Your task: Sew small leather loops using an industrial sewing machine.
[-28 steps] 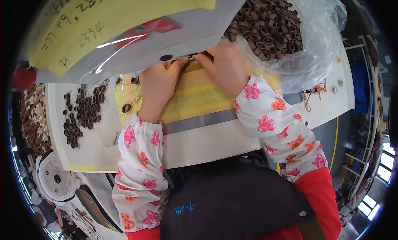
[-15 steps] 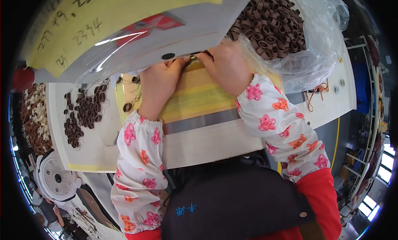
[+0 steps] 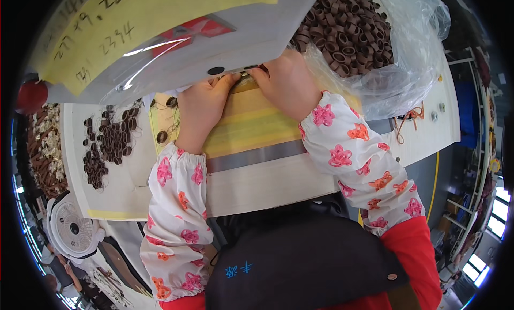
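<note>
My left hand (image 3: pixel 202 105) and my right hand (image 3: pixel 292 86) meet under the lower edge of a pale grey machine head (image 3: pixel 251 34), which looks like a sewing machine. Thumb and fingers of each hand are pinched together, the fingertips a short gap apart. Whatever sits between them is small and mostly hidden by the machine. Both wrists rest over a yellow-taped work plate (image 3: pixel 262 122) with a metal strip (image 3: pixel 257 156) along its near side. Left of my left wrist lies a small brown loop (image 3: pixel 161 137) with thin threads trailing from it.
Brown loops (image 3: pixel 348 34) are heaped on a clear plastic bag (image 3: pixel 417 58) at the far right. More loops with threads (image 3: pixel 115 141) cover the table's left side. Orange cords (image 3: pixel 409 117) lie by the right edge. A white fan (image 3: pixel 75 227) stands at lower left.
My hands keep their pinched pose under the machine head. The view has shifted slightly, so hands and machine appear a little further left.
</note>
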{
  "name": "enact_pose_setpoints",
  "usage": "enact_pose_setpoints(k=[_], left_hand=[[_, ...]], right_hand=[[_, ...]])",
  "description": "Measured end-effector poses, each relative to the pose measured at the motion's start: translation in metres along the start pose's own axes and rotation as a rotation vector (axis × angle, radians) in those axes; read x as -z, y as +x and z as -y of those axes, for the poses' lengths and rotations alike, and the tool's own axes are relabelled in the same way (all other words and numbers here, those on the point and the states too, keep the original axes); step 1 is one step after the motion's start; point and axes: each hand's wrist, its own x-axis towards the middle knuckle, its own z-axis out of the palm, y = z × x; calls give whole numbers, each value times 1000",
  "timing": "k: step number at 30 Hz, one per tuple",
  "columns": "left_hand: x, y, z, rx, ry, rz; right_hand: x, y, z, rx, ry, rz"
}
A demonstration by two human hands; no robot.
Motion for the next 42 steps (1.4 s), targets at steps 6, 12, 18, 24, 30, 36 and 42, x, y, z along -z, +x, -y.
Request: enact_pose_setpoints(k=[6, 12, 18, 24, 30, 36, 42], left_hand=[[-2, 0, -1, 11, -15, 0], [-3, -1, 10, 44, -53, 23], [-10, -1, 5, -20, -110, -21], [-2, -9, 0, -190, 8, -97], [43, -40, 35, -267, 272, -206], [67, -43, 36, -56, 188, -204], [26, -40, 1, -556, 441, -264]], right_hand=[[6, -1, 2, -3, 19, -9], [1, -1, 0, 3, -11, 5], [4, -2, -1, 36, 5, -43], [12, -2, -1, 144, 55, -76], [54, 5, -17, 143, -251, -263], [65, 18, -34, 264, -687, -199], [61, 25, -31, 236, -855, -93]])
